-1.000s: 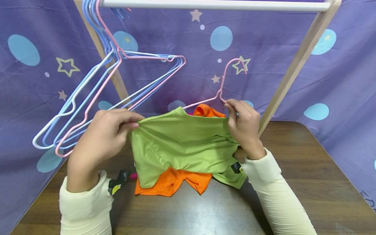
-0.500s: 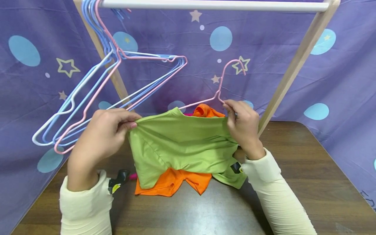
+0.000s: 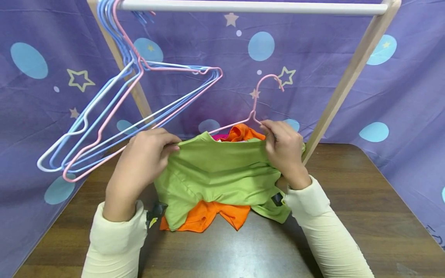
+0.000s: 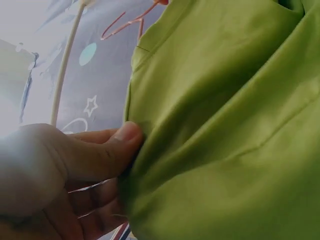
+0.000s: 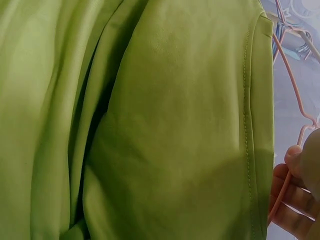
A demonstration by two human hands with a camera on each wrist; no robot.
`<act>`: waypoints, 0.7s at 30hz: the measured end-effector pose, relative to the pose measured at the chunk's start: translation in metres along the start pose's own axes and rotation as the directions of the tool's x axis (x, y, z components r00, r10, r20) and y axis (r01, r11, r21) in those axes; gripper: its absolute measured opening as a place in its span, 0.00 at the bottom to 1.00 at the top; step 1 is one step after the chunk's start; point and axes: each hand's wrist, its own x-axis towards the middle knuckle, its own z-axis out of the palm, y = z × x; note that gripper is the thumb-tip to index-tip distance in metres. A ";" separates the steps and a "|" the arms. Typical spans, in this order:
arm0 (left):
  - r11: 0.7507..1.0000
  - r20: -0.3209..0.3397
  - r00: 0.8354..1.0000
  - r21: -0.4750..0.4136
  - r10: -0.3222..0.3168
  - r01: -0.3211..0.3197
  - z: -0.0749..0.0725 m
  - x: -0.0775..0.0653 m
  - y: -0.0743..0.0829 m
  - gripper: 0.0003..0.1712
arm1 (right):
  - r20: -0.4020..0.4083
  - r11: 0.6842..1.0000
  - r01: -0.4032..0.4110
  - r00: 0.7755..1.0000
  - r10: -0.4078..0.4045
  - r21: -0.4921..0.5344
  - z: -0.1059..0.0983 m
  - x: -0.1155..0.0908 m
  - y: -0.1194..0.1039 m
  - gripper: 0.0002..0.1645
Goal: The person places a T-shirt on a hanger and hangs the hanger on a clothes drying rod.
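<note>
A green T-shirt (image 3: 215,170) hangs stretched between both hands, low over the table. My left hand (image 3: 142,166) pinches its upper left edge between thumb and fingers, and the left wrist view shows the thumb pressed on the cloth (image 4: 200,125). A pink hanger (image 3: 255,104) stands with its hook up behind the shirt; its left arm slopes down behind the neckline, where the rest is hidden. My right hand (image 3: 285,150) grips the hanger's right arm just below the hook. In the right wrist view the fingers curl round the pink wire (image 5: 282,197), beside the shirt's edge.
Several blue, white and pink hangers (image 3: 99,135) hang at the left of a white rail (image 3: 250,6) on a wooden frame (image 3: 351,79). Orange clothing (image 3: 205,218) and a magenta piece (image 3: 219,136) lie on the brown table (image 3: 361,200). A purple patterned cloth (image 3: 208,92) forms the backdrop.
My left hand has moved right with the shirt's edge, bringing it closer to the right hand. The pink hanger has shifted slightly left and down.
</note>
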 end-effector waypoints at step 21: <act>0.998 -0.093 0.995 0.049 -0.036 0.041 0.001 -0.001 -0.002 0.05 | 0.016 0.993 -0.114 0.993 0.114 0.008 0.000 0.001 -0.002 0.08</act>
